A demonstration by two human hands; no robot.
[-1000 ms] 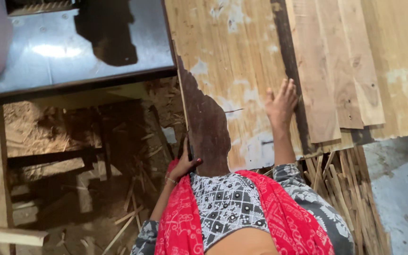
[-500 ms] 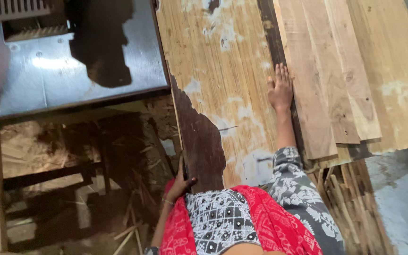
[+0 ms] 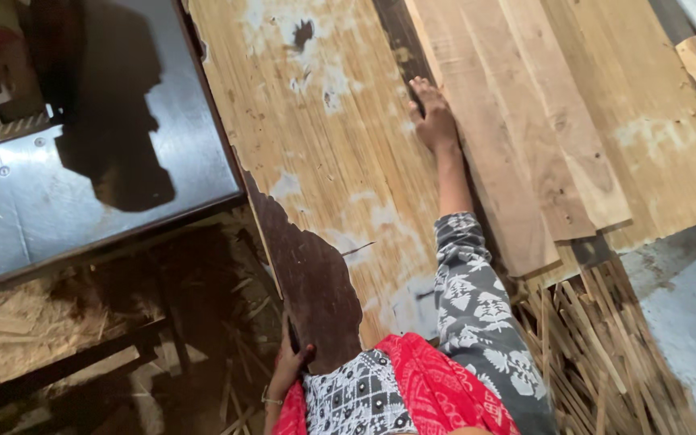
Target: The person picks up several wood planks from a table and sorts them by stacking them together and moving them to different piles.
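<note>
- The large plywood sheet [image 3: 324, 153] lies in the middle of the view, running from 12 o'clock down to 6 o'clock.
- The left hand [image 3: 290, 364] grips the sheet's near left edge at 7 o'clock, fingers curled around the dark peeled part.
- The right hand [image 3: 432, 119] lies flat and open on the sheet's right edge at 1 o'clock, holding nothing, just beside the stacked planks [image 3: 525, 145].
- A metal table [image 3: 82, 185] stands at 9 o'clock.

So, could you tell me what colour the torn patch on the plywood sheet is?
Dark brown, on the plywood sheet, seen in the head view.
</note>
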